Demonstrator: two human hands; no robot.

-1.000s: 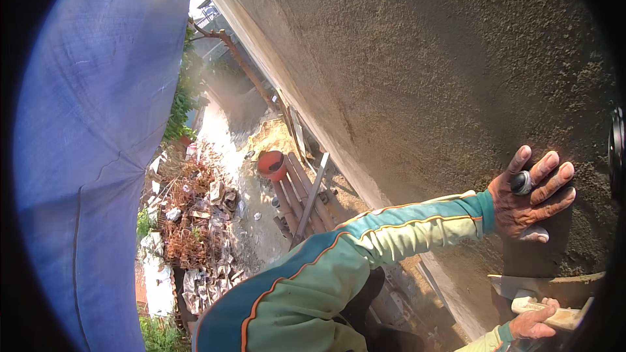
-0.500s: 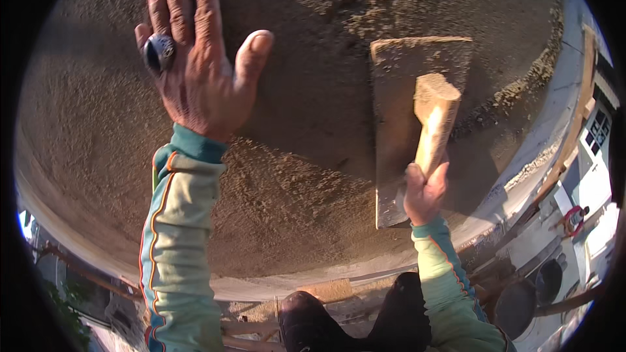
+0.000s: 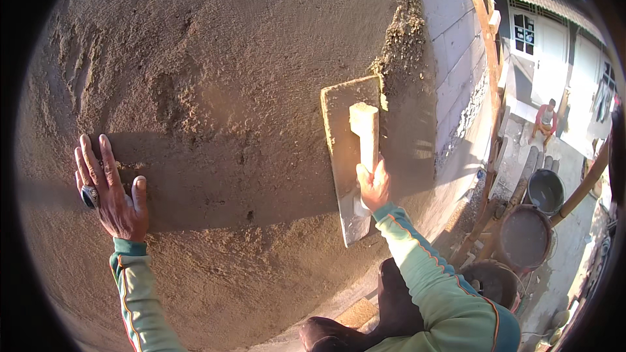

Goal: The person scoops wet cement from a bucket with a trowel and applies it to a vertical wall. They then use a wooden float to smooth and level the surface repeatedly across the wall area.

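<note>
Plastering float (image 3: pixel 345 156) is pressed flat against the rendered wall (image 3: pixel 228 91), its long axis running upward from the right hand (image 3: pixel 373 186), which is closed around its wooden handle (image 3: pixel 364 133). The left hand (image 3: pixel 112 189) is spread flat on the wall, well apart.

The left hand (image 3: pixel 114 192) lies flat, fingers spread, on the rough wet plaster wall (image 3: pixel 228 91) — a dark ring (image 3: pixel 89 196) on one finger. The right hand (image 3: pixel 373 186) grips the wooden handle of a plastering float (image 3: pixel 345 156), pressed flat against the plaster near its ragged edge, beside bare grey blocks (image 3: pixel 453 32). Below right stand round buckets (image 3: pixel 525 238) — a person in red (image 3: pixel 545 120) crouches beyond.
</note>
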